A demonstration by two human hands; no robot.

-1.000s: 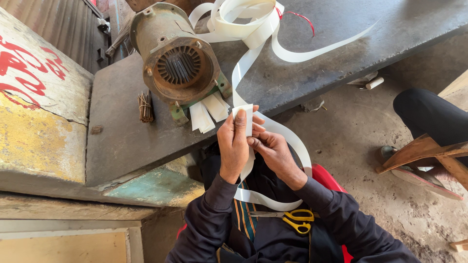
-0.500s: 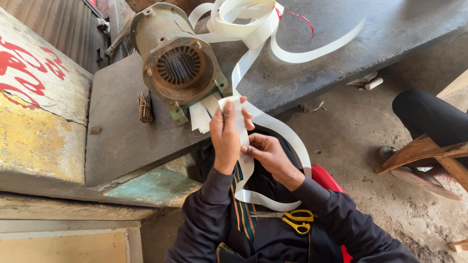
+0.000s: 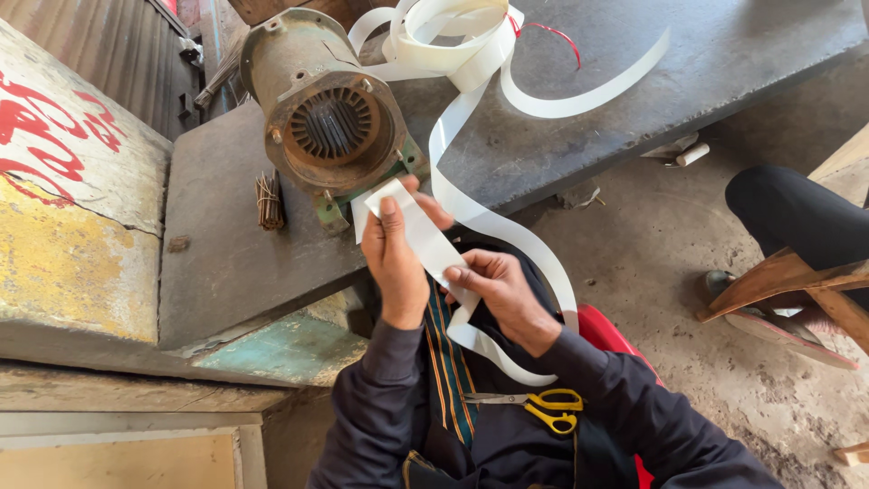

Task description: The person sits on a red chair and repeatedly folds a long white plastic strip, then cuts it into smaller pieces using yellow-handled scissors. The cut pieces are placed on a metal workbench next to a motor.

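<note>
My left hand (image 3: 396, 258) pinches the upper end of a white paper strip (image 3: 418, 232), holding it up just below the rusty motor housing (image 3: 319, 109). My right hand (image 3: 501, 292) grips the same strip lower down, near my chest. The strip runs on as a long white ribbon (image 3: 493, 226) that loops down past my right wrist and up to a loose coil (image 3: 453, 36) on the grey slab. More cut white pieces lie at the motor's foot, partly hidden by my left hand. The motor's open end shows slotted windings facing me.
Yellow-handled scissors (image 3: 550, 409) rest on my lap. A small bundle of thin sticks (image 3: 268, 199) lies on the grey slab (image 3: 226, 263) left of the motor. Another person's dark-clad leg and sandal (image 3: 787, 217) sit at the right by a wooden frame (image 3: 797, 281).
Both hands have risen toward the motor with the strip. My left hand has slid up along it, and the strip now lies slanted between the two hands.
</note>
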